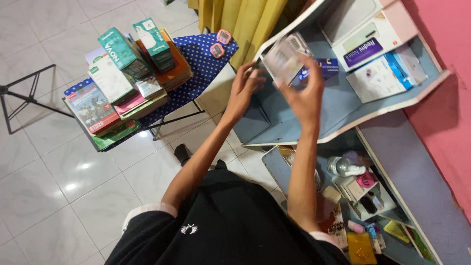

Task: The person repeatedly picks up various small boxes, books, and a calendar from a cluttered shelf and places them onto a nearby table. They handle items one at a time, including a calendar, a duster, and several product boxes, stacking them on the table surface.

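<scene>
**Q:** Two hands meet above the grey-blue shelf (343, 105) — what does each one hold?

**A:** Both are on one thing: a small clear plastic package (285, 58) with a pale insert, blurred by motion. The right hand (306, 93) closes on its lower right edge, thumb towards the camera. The left hand (244, 88) has its fingers curled at the package's left edge; whether they pinch the plastic or a flap on it cannot be told from this view.

**Q:** Where does the package sit relative to the furniture?

**A:** It is held in the air over the upper shelf, touching nothing but the hands. Just beyond it on that shelf lies a small dark blue box (327, 67); further right are white phone boxes (378, 41) and a white-and-blue carton (385, 77).

**Q:** How far along does the work appear?

**A:** As a judgement only — midway. The package is off any surface and in both hands, so picking up is done; it looks closed still, and it is not yet set down anywhere.

**Q:** What else frames the scene?

**A:** To the left, a stack of boxed goods (125, 73) rests on a blue polka-dot cloth (206, 59) over a folding stand. Below the upper shelf, a lower shelf (422, 196) carries a clear bottle (341, 166) and small oddments. White floor tiles (59, 172) and a yellow curtain (245, 19) complete the view.
</scene>
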